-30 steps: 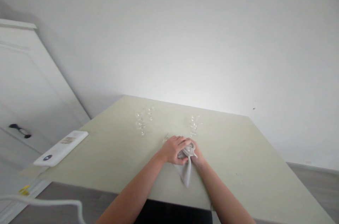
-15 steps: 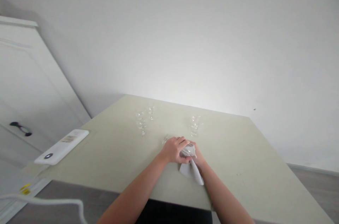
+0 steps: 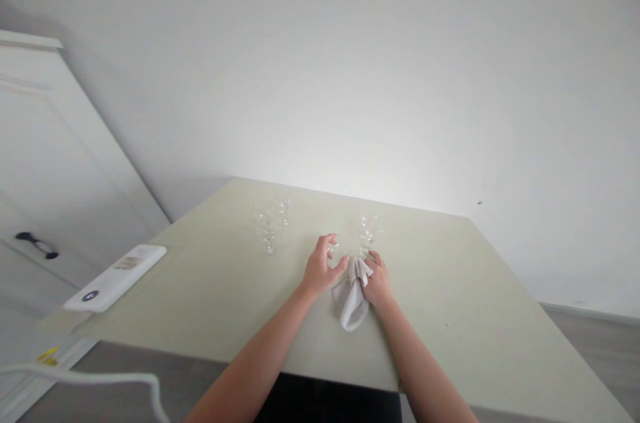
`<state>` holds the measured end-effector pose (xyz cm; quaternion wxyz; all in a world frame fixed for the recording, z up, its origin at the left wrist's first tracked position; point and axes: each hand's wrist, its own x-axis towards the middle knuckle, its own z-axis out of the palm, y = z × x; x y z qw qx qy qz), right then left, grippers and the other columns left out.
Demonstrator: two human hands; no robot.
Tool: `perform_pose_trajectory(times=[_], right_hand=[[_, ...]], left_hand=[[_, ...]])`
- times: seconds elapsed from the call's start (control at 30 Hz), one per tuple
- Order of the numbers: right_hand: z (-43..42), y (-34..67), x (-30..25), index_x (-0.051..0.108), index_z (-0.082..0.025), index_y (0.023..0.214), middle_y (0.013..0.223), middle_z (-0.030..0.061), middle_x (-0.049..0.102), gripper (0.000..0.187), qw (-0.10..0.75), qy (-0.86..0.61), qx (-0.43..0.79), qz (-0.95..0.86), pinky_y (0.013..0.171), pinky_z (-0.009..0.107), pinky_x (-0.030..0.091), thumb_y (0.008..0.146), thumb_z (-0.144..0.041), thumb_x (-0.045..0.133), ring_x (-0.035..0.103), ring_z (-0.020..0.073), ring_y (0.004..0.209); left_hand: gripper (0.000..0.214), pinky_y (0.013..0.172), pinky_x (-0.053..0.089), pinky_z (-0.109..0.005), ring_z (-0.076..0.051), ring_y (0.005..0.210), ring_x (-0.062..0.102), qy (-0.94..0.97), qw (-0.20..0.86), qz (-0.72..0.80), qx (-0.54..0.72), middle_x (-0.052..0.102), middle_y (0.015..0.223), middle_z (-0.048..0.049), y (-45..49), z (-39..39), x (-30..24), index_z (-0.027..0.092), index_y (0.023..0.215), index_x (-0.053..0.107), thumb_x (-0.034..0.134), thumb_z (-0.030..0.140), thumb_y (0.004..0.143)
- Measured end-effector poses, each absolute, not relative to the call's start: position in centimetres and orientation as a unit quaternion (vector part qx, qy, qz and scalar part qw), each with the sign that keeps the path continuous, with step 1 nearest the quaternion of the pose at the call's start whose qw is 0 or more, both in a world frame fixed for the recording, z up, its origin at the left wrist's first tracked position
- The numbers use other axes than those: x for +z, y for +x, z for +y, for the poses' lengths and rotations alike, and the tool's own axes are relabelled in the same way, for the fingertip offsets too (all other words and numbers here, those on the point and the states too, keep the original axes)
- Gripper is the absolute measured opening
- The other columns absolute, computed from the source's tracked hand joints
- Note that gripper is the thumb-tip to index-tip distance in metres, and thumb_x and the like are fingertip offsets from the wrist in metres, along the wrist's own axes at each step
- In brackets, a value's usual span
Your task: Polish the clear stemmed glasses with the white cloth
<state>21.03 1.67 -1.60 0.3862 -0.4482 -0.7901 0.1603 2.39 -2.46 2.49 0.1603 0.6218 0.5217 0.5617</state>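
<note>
My left hand (image 3: 323,268) has its fingers and thumb curved round a small clear glass (image 3: 336,246), which is hard to make out against the pale table. Close on its right, my right hand (image 3: 377,279) grips a light grey cloth (image 3: 351,303). The cloth is bunched at the fingers, and its loose part hangs down towards me. Just beyond the right hand stand clear glasses (image 3: 367,228). Another group of several clear glasses (image 3: 267,229) stands to the left, farther from me than my left hand.
The pale table (image 3: 450,289) meets a white wall (image 3: 350,76) at the back. On its left edge lies a white power strip or box (image 3: 117,277) with a round dark mark. A white cable (image 3: 90,377) runs at lower left, near a white cabinet (image 3: 65,163).
My hands were together round the cloth and glass; now they are apart. The left has moved slightly forward with the glass, out of the cloth. The cloth hangs from my right hand.
</note>
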Motion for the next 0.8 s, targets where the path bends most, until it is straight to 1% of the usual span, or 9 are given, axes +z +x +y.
perform_pose_trajectory(times=[0.17,0.3,0.4,0.47,0.53,0.6,0.67,0.73,0.8], right_hand=[[1.6,20.8,-2.0,0.065,-0.021,0.085,0.113,0.0113,0.062,0.015,0.333,-0.476,0.132,-0.803,0.097,0.038,0.040,0.088,-0.020,0.050,0.052,0.0246,0.116],[1.5,20.6,-1.6,0.065,-0.020,0.086,0.116,0.0113,0.061,0.016,0.303,-0.494,0.145,-0.802,0.100,0.039,0.038,0.088,-0.022,0.050,0.052,0.0239,0.118],[1.4,20.5,-1.3,0.065,-0.020,0.081,0.113,0.0108,0.062,0.016,0.332,-0.481,0.181,-0.791,0.101,0.040,0.038,0.086,-0.021,0.050,0.052,0.0242,0.117],[1.5,20.5,-0.9,0.063,-0.020,0.076,0.107,0.0107,0.062,0.015,0.393,-0.459,0.224,-0.764,0.097,0.039,0.041,0.084,-0.023,0.052,0.054,0.0246,0.110],[1.5,20.6,-0.5,0.062,-0.020,0.074,0.099,0.0098,0.062,0.015,0.469,-0.423,0.295,-0.717,0.089,0.036,0.045,0.082,-0.031,0.055,0.057,0.0239,0.099],[1.5,20.7,0.1,0.059,-0.021,0.073,0.084,0.0062,0.061,0.023,0.532,-0.374,0.412,-0.638,0.076,0.033,0.047,0.082,-0.042,0.055,0.057,0.0208,0.080],[1.2,20.8,0.9,0.050,-0.022,0.065,0.064,0.0001,0.051,0.034,0.549,-0.305,0.573,-0.526,0.058,0.027,0.044,0.084,-0.051,0.050,0.050,0.0157,0.059],[0.7,20.9,1.5,0.037,-0.023,0.056,0.051,-0.0044,0.037,0.041,0.469,-0.214,0.719,-0.466,0.046,0.024,0.035,0.081,-0.051,0.054,0.038,0.0116,0.045],[0.0,20.9,1.9,0.033,-0.023,0.052,0.046,-0.0060,0.033,0.045,0.368,-0.152,0.797,-0.454,0.039,0.023,0.027,0.077,-0.050,0.059,0.031,0.0091,0.038]], left_hand=[[0.052,0.074,0.047,-0.028,-0.013,0.074,0.052,0.627,0.158,0.529,0.550,0.055,0.109,-0.0033,2.3,-2.2,2.2,0.025,0.125,0.046,0.065,0.040,0.079],[0.052,0.072,0.048,-0.029,-0.013,0.073,0.054,0.642,0.142,0.538,0.528,0.056,0.109,-0.0039,2.6,-2.2,2.1,0.023,0.125,0.043,0.063,0.042,0.081],[0.051,0.073,0.050,-0.029,-0.013,0.074,0.055,0.645,0.144,0.539,0.523,0.056,0.110,-0.0040,2.6,-2.2,2.0,0.024,0.125,0.042,0.063,0.044,0.082],[0.051,0.075,0.050,-0.030,-0.013,0.077,0.057,0.641,0.162,0.532,0.529,0.057,0.112,-0.0044,2.5,-2.2,2.0,0.025,0.126,0.043,0.063,0.044,0.083],[0.050,0.079,0.050,-0.031,-0.015,0.085,0.060,0.631,0.192,0.514,0.548,0.058,0.116,-0.0055,2.5,-2.1,2.0,0.025,0.127,0.042,0.062,0.044,0.085],[0.050,0.085,0.049,-0.033,-0.017,0.095,0.062,0.617,0.238,0.485,0.573,0.059,0.120,-0.0072,2.6,-2.0,1.9,0.025,0.129,0.041,0.061,0.044,0.087],[0.051,0.089,0.049,-0.035,-0.018,0.100,0.062,0.602,0.294,0.452,0.589,0.058,0.125,-0.0091,3.0,-1.7,1.7,0.025,0.129,0.040,0.061,0.044,0.087],[0.054,0.092,0.049,-0.038,-0.019,0.103,0.062,0.595,0.345,0.424,0.589,0.055,0.130,-0.0112,3.5,-1.4,1.4,0.024,0.130,0.039,0.062,0.045,0.087],[0.058,0.095,0.047,-0.039,-0.020,0.107,0.062,0.596,0.375,0.408,0.581,0.053,0.134,-0.0127,4.0,-1.2,0.9,0.024,0.133,0.037,0.062,0.046,0.086]])
